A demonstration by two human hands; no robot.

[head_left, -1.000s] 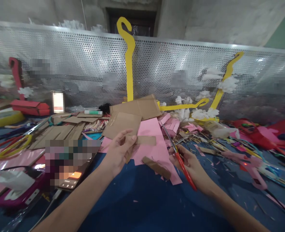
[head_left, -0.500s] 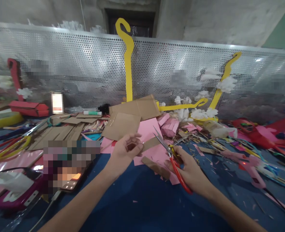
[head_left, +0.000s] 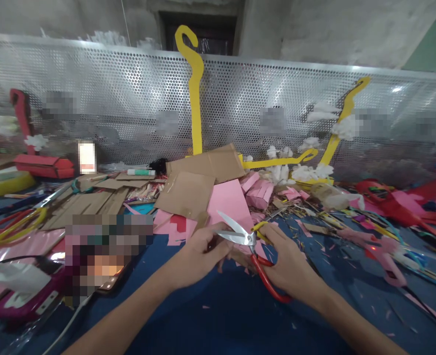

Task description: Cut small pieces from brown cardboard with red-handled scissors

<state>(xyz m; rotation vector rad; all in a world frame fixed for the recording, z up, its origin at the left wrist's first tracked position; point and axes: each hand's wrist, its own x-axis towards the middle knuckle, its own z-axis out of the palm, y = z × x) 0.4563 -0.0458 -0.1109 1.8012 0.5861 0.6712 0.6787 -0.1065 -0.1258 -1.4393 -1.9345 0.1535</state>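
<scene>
My right hand (head_left: 293,266) grips a pair of scissors (head_left: 244,238) with red and yellow handles; the blades are spread and point left toward my left hand (head_left: 195,256). The fingers of my left hand are pinched round a narrow brown cardboard strip (head_left: 202,220), which sticks out above them. One blade passes right by the left fingertips. Another bit of cardboard (head_left: 242,257) shows between the two hands, partly hidden by the scissors. Pink paper (head_left: 230,197) lies just beyond, beside a larger cardboard piece (head_left: 184,193).
Yellow hook-topped stands (head_left: 196,108) rise against a perforated metal panel (head_left: 232,93). On the left are a power bank-like purple box (head_left: 21,301), a tape roll (head_left: 7,183) and more scissors (head_left: 20,227). A pink glue gun (head_left: 382,256) and scraps lie on the right.
My left hand has turned and moved down with the strip, which now points up instead of right. The scissors have swung lower and to the left, blades wider apart near the left fingers.
</scene>
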